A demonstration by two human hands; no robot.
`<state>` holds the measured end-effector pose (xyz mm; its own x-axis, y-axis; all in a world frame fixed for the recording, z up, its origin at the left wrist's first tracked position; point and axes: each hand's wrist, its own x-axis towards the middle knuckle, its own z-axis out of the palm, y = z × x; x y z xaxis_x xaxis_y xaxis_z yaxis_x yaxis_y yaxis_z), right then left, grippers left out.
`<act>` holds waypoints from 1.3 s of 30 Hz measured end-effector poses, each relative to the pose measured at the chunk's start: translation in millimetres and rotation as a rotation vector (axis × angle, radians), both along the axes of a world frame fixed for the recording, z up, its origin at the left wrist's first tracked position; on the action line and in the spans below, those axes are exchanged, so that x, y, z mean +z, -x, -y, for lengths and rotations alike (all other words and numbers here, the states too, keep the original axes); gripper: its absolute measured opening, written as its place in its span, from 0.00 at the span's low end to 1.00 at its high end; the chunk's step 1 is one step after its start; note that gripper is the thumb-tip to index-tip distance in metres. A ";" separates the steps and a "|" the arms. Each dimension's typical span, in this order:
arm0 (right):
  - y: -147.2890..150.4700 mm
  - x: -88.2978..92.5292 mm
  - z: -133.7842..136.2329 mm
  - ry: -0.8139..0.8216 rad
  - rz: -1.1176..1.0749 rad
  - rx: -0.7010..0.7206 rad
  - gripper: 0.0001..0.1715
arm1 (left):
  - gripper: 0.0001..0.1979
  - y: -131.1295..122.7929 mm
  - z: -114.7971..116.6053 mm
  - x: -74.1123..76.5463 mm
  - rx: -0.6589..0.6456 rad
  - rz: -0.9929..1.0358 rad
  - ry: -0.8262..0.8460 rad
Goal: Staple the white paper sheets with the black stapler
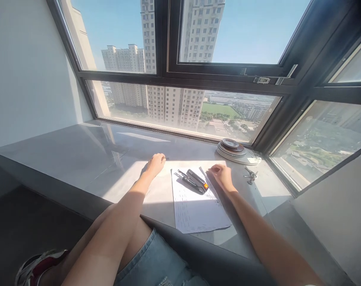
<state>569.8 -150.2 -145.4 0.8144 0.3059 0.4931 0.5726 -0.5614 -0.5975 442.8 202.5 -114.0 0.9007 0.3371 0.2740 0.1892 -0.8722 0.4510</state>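
Observation:
On the grey sill, white paper sheets (198,216) with writing lie below and between my hands. Several dark tools rest on the paper's upper part: a black box-cutter-like tool with an orange end (196,177) and a slim black tool (191,184) beside it. My left hand (157,163) is left of the paper, fingers closed, with a small dark bit showing at the fingertips. At the paper's upper right edge my right hand (222,176) has its fingers curled in a pinch, next to a thin grey strip (203,173). What either hand holds is too small to name.
A stack of plates or lids (232,150) stands by the window corner. Nearer lies a small metal fitting (251,174). The dark window frame (168,83) borders the sill at the back, and its dark front edge (198,248) runs before my legs.

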 end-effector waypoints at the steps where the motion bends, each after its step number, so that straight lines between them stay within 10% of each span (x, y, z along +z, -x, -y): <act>1: -5.1 -4.8 2.8 0.046 -0.043 -0.011 0.09 | 0.17 -0.8 -1.8 -7.6 -0.036 -0.020 -0.044; 7: -15.3 -16.6 -0.7 0.171 -0.054 0.022 0.09 | 0.25 -11.7 12.1 -33.9 -0.211 -0.129 -0.172; 15: -20.4 -24.3 -9.0 0.225 -0.026 0.032 0.16 | 0.12 -2.9 17.2 -23.8 -0.197 -0.071 -0.109; 24: 2.3 -3.6 -7.1 -0.118 0.133 -0.054 0.15 | 0.10 18.4 14.5 -25.7 0.059 0.188 0.565; 29: 58.6 22.5 -28.9 -0.240 0.296 0.154 0.08 | 0.13 32.5 12.4 -31.2 0.022 0.339 0.928; 33: 89.4 20.6 -49.8 -0.005 0.202 0.397 0.09 | 0.19 35.3 20.0 -28.5 -0.037 0.421 0.917; 39: 84.8 8.4 -57.8 0.292 -0.050 0.283 0.23 | 0.12 38.0 37.1 -23.8 -0.087 0.396 0.781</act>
